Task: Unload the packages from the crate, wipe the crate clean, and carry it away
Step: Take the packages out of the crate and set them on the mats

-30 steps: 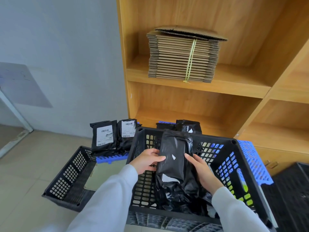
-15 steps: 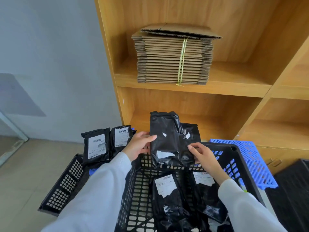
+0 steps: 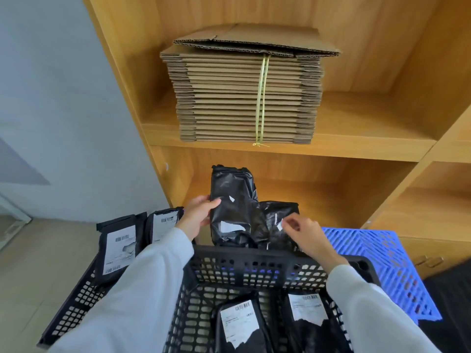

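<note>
A black perforated crate (image 3: 254, 266) fills the lower middle, with two labelled black packages (image 3: 239, 324) lying inside it. Beyond its far rim a black package (image 3: 232, 207) stands upright at the mouth of the lower shelf. My left hand (image 3: 197, 216) grips its left edge. Beside it on the right leans another black package (image 3: 274, 220). My right hand (image 3: 303, 234) hovers just off this second package, fingers loosely curled and holding nothing.
A second black crate (image 3: 74, 301) to the left carries two labelled black packages (image 3: 119, 248). A blue crate (image 3: 382, 258) sits at the right. A tied stack of flat cardboard (image 3: 244, 98) rests on the wooden shelf (image 3: 356, 146) above. Grey wall at left.
The package went up out of the crate and forward to the lower shelf. My right hand has let go of it; my left still holds it. The view moved closer to the shelf.
</note>
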